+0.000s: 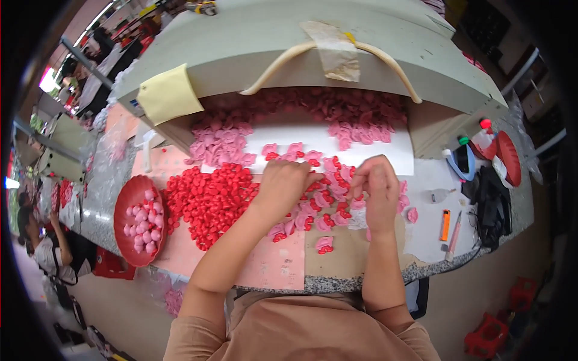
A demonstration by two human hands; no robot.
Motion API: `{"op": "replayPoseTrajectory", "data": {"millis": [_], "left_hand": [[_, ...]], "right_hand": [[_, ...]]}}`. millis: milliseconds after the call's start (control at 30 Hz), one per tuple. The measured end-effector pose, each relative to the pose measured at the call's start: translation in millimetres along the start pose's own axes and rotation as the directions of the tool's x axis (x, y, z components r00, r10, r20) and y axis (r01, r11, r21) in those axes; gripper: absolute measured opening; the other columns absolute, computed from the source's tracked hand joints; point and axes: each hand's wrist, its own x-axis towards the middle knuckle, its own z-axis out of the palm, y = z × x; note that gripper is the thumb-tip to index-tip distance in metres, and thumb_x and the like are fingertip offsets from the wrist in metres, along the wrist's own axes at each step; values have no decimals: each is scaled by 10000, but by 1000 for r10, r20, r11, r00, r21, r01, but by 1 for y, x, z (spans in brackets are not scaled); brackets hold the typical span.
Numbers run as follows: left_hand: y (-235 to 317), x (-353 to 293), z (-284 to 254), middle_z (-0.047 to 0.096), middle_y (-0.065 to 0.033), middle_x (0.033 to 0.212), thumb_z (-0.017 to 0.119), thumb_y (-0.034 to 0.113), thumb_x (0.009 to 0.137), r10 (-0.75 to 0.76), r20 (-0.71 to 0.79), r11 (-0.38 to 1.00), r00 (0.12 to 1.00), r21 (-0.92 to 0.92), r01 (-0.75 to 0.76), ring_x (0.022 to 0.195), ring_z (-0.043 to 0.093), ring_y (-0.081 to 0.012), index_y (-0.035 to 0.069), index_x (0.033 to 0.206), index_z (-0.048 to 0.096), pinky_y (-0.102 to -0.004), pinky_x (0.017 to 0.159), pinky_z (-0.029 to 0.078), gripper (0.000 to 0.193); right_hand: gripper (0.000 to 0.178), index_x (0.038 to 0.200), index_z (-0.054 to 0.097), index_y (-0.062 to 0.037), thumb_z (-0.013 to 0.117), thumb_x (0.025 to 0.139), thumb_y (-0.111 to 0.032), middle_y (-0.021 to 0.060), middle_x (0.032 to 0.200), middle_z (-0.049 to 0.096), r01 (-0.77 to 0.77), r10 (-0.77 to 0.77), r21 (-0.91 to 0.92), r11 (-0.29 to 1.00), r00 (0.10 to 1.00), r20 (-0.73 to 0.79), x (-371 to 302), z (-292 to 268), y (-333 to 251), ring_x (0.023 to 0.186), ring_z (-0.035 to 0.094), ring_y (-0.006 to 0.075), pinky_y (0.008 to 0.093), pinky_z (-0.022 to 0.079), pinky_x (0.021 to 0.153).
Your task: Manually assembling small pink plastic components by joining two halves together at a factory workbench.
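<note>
My left hand (pixel 284 183) is over the middle of the work surface, back of the hand up. Its fingers are curled down and mostly hidden, with the thumb pointing right toward small pink pieces joined to red ones (pixel 325 222). To its left lies a heap of small, glossy red pieces (pixel 208 201), perhaps bow-shaped. My right hand (pixel 376 183) is raised at the right edge of the pink-and-red pieces, fingers bent inward close to the thumb. Whatever it pinches is too small to make out. Loose pink pieces (pixel 223 141) are piled beyond my hands on a white sheet (pixel 289 132).
A pale box-like housing (pixel 253 60) with a curved handle overhangs the pink piles. At left stands a red bowl (pixel 122 231) of pink balls. An orange cutter (pixel 445 225), a thin pink-handled tool (pixel 454 240), a black cloth or bag (pixel 495 204) and a blue-rimmed container (pixel 462 161) occupy the right.
</note>
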Motion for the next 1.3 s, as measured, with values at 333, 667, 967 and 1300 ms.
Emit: {"op": "replayPoseTrajectory", "data": {"millis": [333,667,967,1300], "left_hand": [[-96,-4,-67,626,-168,757,657,120,736,-350,16,926,937,-146,348,724,613,-312,24,816,629,-406,659,471,128],[-139,24,-41,611,-142,858,648,119,736,28,103,992,994,-129,-14,792,598,-287,36,875,614,-372,713,472,166],[-132,76,-27,631,-121,914,665,299,768,-149,45,979,988,148,141,954,571,-293,102,918,634,-426,809,449,249],[-162,111,62,577,-202,1078,612,395,783,-100,-380,945,920,253,207,1008,542,-368,25,1148,531,-461,897,402,525]], "right_hand": [[120,849,547,-32,547,891,-145,46,712,566,249,-167,-469,848,964,209,3,27,13,586,514,129,234,434,538],[188,902,601,-65,570,716,-73,59,860,596,682,-159,-707,187,731,663,29,148,85,866,559,222,345,458,751],[178,879,576,-23,567,701,-21,104,869,573,643,-169,-733,222,766,620,26,142,71,894,550,254,364,438,796],[149,950,564,-1,606,809,25,51,857,582,-64,184,-318,946,913,365,7,92,4,751,570,127,242,460,635]]}}
